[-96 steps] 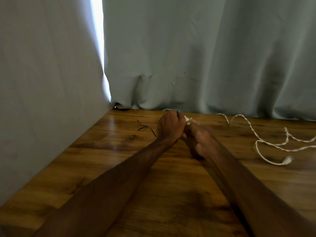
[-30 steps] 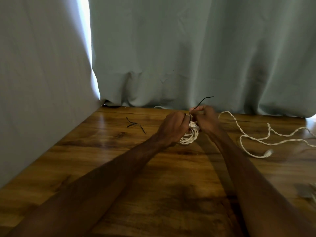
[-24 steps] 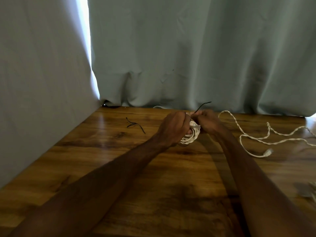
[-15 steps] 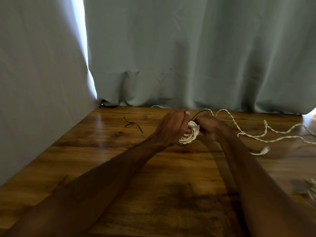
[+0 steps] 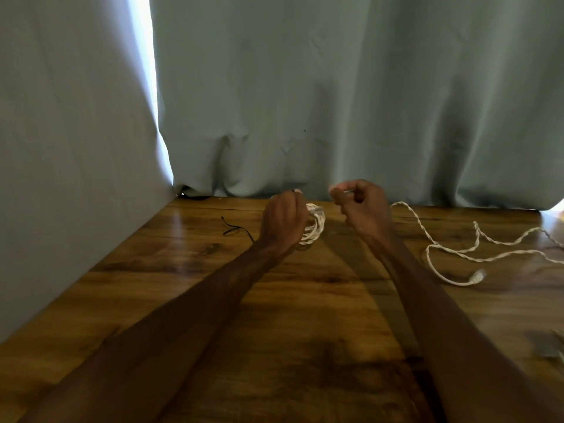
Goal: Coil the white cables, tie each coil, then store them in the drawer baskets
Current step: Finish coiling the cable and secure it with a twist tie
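Coil (image 5: 314,228) gripped in left hand (image 5: 283,221); right hand (image 5: 361,206) just beside, pinched, contents unclear.

white cable coil (image 5: 314,227) bunched tight, gripped in left hand (image 5: 283,222); second white cable (image 5: 451,251) uncoiled, twisted, sprawled on table (image 5: 305,300) to the right; black tie (image 5: 236,228) lying loose left of coil

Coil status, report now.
Left hand grips the coil. Right hand curled, clear of it, hold unclear. Second white cable loose at right. Nothing blocking.
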### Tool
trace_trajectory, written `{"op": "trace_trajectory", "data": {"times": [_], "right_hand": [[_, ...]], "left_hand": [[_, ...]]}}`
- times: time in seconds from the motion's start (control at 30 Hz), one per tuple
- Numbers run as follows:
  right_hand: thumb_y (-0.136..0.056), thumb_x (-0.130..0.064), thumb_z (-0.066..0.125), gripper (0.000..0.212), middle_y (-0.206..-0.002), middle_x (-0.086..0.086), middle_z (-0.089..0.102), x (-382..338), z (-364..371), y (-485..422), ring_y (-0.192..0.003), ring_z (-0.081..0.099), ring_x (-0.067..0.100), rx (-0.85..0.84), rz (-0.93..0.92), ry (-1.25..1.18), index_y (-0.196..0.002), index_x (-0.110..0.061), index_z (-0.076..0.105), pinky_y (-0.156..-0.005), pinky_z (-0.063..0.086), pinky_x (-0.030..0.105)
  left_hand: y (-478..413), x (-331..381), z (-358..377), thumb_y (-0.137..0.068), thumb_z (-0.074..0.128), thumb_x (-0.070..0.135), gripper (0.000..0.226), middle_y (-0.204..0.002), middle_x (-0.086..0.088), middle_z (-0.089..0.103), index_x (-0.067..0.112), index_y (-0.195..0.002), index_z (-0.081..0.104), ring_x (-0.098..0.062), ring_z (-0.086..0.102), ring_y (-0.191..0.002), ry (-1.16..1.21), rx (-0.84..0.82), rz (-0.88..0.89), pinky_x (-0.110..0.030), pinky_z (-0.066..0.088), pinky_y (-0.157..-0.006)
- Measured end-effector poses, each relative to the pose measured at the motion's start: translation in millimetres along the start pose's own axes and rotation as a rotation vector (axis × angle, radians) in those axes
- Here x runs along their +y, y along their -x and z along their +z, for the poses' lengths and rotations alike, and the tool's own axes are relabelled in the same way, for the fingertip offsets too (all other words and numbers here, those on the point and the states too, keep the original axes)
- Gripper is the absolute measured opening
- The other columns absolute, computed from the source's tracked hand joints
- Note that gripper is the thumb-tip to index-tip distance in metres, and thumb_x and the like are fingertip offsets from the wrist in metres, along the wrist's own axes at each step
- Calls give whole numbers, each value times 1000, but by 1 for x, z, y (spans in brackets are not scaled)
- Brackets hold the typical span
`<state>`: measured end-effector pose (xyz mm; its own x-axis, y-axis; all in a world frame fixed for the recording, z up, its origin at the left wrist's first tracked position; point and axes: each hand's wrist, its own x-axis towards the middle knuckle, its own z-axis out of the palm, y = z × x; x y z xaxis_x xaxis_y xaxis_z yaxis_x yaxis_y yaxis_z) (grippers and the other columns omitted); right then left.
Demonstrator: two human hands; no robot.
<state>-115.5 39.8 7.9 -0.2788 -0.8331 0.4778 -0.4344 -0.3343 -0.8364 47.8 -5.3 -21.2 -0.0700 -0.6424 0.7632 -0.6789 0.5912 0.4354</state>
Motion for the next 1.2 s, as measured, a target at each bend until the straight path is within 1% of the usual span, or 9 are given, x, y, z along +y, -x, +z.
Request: {"op": "trace_trajectory", "data": {"times": [0.1, 0.23, 0.5, 0.6, 0.73, 0.87, 1.0, 1.07, 1.2], "right_hand": [[-98, -30, 66, 25, -60, 9, 67, -22, 10, 16, -46, 52, 18, -207, -83, -78, -88, -11, 79, -44, 41, 23], [-104, -10, 51, 23, -61, 8, 73, -18, 32, 36, -36, 53, 17, -447, -76, 120, -110, -14, 73, -39, 43, 24], [-93, 1, 53, 33, -54, 8, 69, -17, 47, 40, -33, 48, 10, -239, -25, -1, -70, -6, 75, -38, 38, 19], [-86, 2, 57, 38, -48, -2, 65, -16, 43, 34, -37, 48, 4, -270, -97, 114, -56, -17, 71, -47, 42, 23], [-88, -9, 67, 24, -51, -8, 65, -19, 40, 28, -46, 46, 3, -385, -139, 215, -71, -19, 81, -55, 40, 24], [-88, -17, 70, 20, -73, -9, 76, -33, 39, 30, -74, 68, 12, -362, -188, 177, -73, -22, 82, -73, 50, 29], [-90, -13, 70, 20, -89, -14, 73, -37, 38, 27, -93, 64, -5, -267, -247, 70, -76, -17, 82, -87, 49, 18], [-91, -8, 68, 18, -95, -2, 78, -33, 35, 26, -98, 70, 4, -258, -214, -101, -81, -8, 82, -93, 54, 26], [-96, -13, 66, 21, -87, 9, 80, -29, 27, 25, -81, 72, 5, -245, -137, -241, -88, -1, 81, -76, 51, 15]], "left_hand": [[-8, -5, -2, -107, 41, 20, 33, -69, 10, 35, -3, -102, 65, -6, 34, -61, 0, 38, -257, -30, 34, -65], [-13, -2, -6, -109, 36, 20, 32, -77, 3, 42, 6, -86, 53, -18, 41, -83, 59, 62, -427, -17, 32, -62], [-17, 7, 1, -107, 38, 20, 31, -94, -16, 61, 3, -87, 55, -34, 60, -95, 83, 53, -391, -39, 41, -75], [-15, 2, 2, -108, 37, 20, 35, -98, -22, 64, -3, -92, 59, -36, 60, -97, 18, 34, -320, -45, 45, -83], [-15, -10, -2, -108, 38, 16, 33, -97, -24, 64, 0, -88, 57, -33, 56, -92, -37, 42, -268, -39, 36, -78], [-21, -28, -8, -106, 37, 16, 33, -88, -22, 63, 4, -80, 54, -38, 61, -90, -59, 46, -275, -44, 42, -75], [-21, -24, -19, -100, 55, 16, 30, -85, -12, 62, 14, -70, 51, -35, 63, -93, -147, -192, -207, -37, 39, -72], [-16, -18, -17, -94, 62, 21, 24, -87, -17, 67, 9, -74, 61, -33, 63, -83, -79, -277, -137, -38, 41, -69], [-8, -5, -3, -79, 41, 27, 25, -73, -11, 69, 16, -62, 56, -31, 67, -71, 101, -362, -152, -44, 51, -62]]}}
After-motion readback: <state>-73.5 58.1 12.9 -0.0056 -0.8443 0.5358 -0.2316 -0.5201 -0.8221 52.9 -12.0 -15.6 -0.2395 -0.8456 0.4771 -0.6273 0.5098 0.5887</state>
